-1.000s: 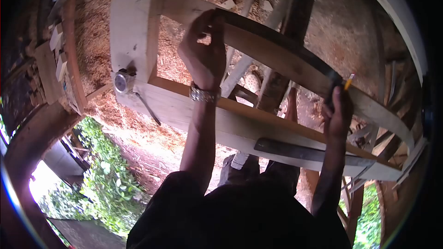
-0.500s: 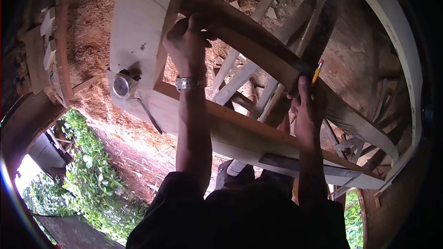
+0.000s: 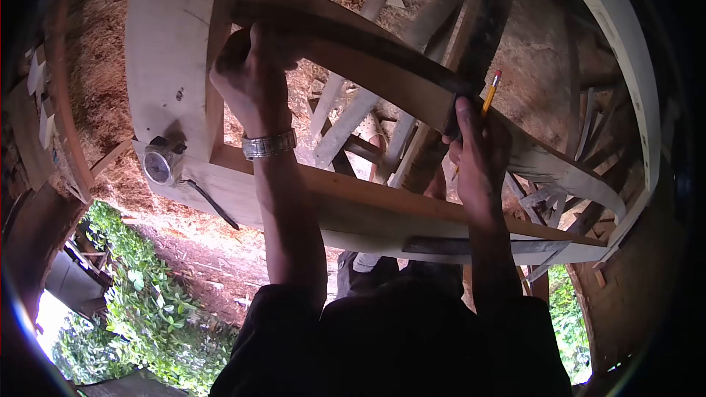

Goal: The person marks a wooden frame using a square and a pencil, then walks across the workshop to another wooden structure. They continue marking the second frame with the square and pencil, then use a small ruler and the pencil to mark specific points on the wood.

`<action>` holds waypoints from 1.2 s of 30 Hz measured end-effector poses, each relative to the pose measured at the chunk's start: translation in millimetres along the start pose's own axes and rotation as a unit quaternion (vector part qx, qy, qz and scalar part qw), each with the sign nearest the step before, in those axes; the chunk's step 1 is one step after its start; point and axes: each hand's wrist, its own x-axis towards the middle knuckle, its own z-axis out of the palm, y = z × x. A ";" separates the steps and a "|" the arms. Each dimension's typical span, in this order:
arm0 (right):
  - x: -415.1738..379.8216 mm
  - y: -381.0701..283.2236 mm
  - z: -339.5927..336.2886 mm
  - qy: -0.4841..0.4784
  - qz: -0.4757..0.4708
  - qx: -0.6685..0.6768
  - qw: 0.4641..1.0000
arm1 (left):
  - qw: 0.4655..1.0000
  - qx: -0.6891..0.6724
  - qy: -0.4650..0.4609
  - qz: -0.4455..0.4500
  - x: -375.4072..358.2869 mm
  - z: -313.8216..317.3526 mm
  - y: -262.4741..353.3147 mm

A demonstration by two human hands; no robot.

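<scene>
My right hand (image 3: 478, 154) is closed around a yellow pencil (image 3: 490, 94), its pink eraser end pointing up past the thumb. The thumb and fingers also press at a dark piece (image 3: 453, 114) against the far wooden rail (image 3: 382, 77). My left hand (image 3: 256, 77), with a metal-banded watch on the wrist, curls its fingers at the left end of that rail, near the wide upright board (image 3: 173, 51); the fingertips are partly hidden. A near plank (image 3: 353, 202) runs beneath both forearms. A dark flat strip (image 3: 441, 245) lies along it.
A round-faced object (image 3: 157, 167) in a clear case sits at the near plank's left corner, with a thin dark stick (image 3: 212, 204) beside it. Poles (image 3: 353, 121) cross below the frame. A curved pale strip (image 3: 625, 44) arcs at right. Wood shavings cover the ground; green plants (image 3: 147, 301) grow at lower left.
The view has shifted, so the frame and both hands appear farther left. Both hands keep their places on the far rail, and the pencil stays in the right hand.
</scene>
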 end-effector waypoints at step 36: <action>-55.1 35.5 -134.0 0.067 -0.076 0.239 0.966 | 0.932 0.194 -0.161 0.260 -93.1 -28.2 8.0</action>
